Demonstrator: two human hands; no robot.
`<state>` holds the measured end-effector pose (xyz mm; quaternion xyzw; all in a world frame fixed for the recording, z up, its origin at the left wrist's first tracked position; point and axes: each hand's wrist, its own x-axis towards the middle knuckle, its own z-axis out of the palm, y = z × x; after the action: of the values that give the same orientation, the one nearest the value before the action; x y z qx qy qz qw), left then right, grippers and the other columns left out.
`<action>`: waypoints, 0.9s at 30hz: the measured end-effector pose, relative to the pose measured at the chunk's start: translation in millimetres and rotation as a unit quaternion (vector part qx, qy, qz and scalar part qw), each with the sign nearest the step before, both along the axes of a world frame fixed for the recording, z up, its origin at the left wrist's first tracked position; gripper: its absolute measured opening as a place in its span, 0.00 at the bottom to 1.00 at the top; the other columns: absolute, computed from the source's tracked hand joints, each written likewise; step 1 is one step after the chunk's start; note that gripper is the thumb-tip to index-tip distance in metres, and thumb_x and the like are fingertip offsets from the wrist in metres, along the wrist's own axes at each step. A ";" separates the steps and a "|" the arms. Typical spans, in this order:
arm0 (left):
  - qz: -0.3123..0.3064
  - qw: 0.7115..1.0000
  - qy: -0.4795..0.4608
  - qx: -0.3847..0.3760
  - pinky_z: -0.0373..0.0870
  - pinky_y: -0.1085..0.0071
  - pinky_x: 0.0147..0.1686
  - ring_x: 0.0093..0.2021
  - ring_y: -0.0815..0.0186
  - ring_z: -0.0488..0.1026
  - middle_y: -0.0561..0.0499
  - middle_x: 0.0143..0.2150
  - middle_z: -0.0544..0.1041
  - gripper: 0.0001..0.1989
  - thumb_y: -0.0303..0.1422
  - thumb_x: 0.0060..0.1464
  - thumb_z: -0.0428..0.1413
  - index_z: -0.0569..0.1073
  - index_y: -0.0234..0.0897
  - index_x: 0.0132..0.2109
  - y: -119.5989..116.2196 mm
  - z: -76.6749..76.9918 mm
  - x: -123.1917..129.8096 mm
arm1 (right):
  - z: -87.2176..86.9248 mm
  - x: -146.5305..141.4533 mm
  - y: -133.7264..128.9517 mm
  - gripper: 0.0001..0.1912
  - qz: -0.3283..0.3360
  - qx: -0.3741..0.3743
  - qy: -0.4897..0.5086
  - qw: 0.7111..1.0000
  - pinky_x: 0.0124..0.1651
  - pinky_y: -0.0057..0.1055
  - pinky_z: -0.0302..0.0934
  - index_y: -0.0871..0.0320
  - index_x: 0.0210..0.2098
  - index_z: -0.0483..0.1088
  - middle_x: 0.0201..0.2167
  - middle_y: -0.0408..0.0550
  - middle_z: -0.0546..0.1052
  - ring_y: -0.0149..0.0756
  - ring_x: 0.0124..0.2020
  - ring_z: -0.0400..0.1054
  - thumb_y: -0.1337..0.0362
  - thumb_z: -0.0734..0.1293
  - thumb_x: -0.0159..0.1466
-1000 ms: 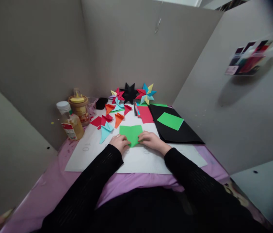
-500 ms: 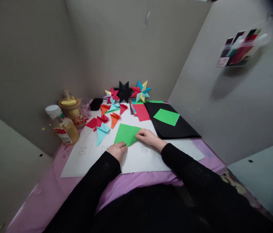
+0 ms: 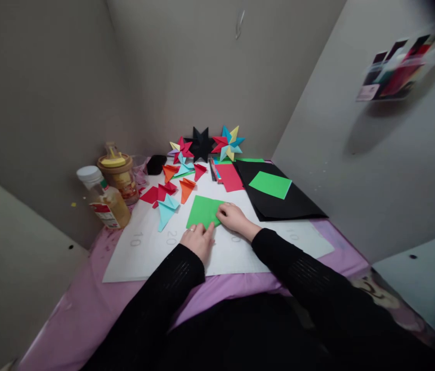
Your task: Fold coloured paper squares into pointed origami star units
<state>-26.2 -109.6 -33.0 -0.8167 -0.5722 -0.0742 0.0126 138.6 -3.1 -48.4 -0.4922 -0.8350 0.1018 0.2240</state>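
A sheet of green paper (image 3: 204, 210) lies on the white mat (image 3: 155, 260), its right side under my fingers. My right hand (image 3: 235, 217) pinches the paper's right edge. Along the near edge, my left hand (image 3: 199, 241) rests with its fingers stretched onto the paper, thumb close to the right hand. Left of the sheet lie folded paper pieces: a light blue one (image 3: 168, 209), an orange one (image 3: 187, 189) and a red one (image 3: 166, 190).
Paper stars, one of them black (image 3: 201, 143), lean on the back wall. A black folder (image 3: 279, 203) on the right bears another green sheet (image 3: 270, 184). Red paper (image 3: 229, 178) lies beside it. A glue bottle (image 3: 105, 201) and a lidded jar (image 3: 121, 178) stand at left.
My left hand has slid right along the paper's near edge, closer to my right hand. The right hand still holds the right edge. The view has shifted slightly.
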 end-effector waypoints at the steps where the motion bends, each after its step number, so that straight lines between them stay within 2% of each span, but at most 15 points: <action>1: 0.004 1.000 -0.002 0.000 0.63 0.63 0.38 0.43 0.55 0.64 0.44 0.42 0.69 0.24 0.37 0.56 0.49 0.61 0.40 0.59 -1.4 0.1 2.0 | -0.5 -0.3 -0.1 0.07 -0.001 0.002 -0.005 1.000 0.38 0.29 0.54 0.59 0.27 0.69 0.27 0.47 0.72 0.35 0.32 0.62 0.66 0.60 0.58; 5: 0.003 1.000 -0.010 0.002 0.62 0.63 0.38 0.43 0.55 0.63 0.43 0.42 0.68 0.21 0.39 0.56 0.49 0.65 0.38 0.55 -5.7 0.9 5.3 | -2.0 -1.2 0.8 0.08 -0.004 0.008 -0.020 1.000 0.39 0.29 0.53 0.58 0.28 0.69 0.28 0.47 0.72 0.36 0.33 0.62 0.66 0.59 0.59; 11: 0.025 0.999 -0.027 -0.003 0.61 0.62 0.41 0.45 0.55 0.62 0.43 0.44 0.68 0.25 0.39 0.55 0.49 0.60 0.35 0.59 -5.5 -0.1 5.6 | -0.9 0.2 0.8 0.08 0.011 0.010 -0.032 0.999 0.39 0.30 0.53 0.58 0.29 0.69 0.28 0.47 0.72 0.36 0.34 0.62 0.65 0.60 0.60; 16: 0.023 0.999 -0.032 0.005 0.60 0.61 0.43 0.46 0.54 0.62 0.43 0.45 0.68 0.24 0.39 0.55 0.49 0.61 0.37 0.58 -6.0 0.7 5.7 | -0.6 1.6 0.9 0.08 0.019 0.011 -0.033 0.999 0.39 0.29 0.54 0.58 0.28 0.69 0.28 0.46 0.72 0.36 0.33 0.62 0.65 0.60 0.59; 27: 0.009 1.000 -0.015 0.015 0.61 0.62 0.39 0.44 0.55 0.63 0.43 0.44 0.68 0.21 0.38 0.56 0.49 0.64 0.35 0.54 -6.8 -1.0 7.3 | -3.0 -1.8 0.6 0.08 -0.007 0.016 -0.037 0.999 0.39 0.30 0.53 0.58 0.28 0.69 0.29 0.47 0.73 0.36 0.34 0.63 0.66 0.59 0.59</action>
<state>-18.9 -116.5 -34.0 -0.8098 -0.5787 -0.0951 0.0173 136.7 -2.5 -51.4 -0.4980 -0.8405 0.0690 0.2018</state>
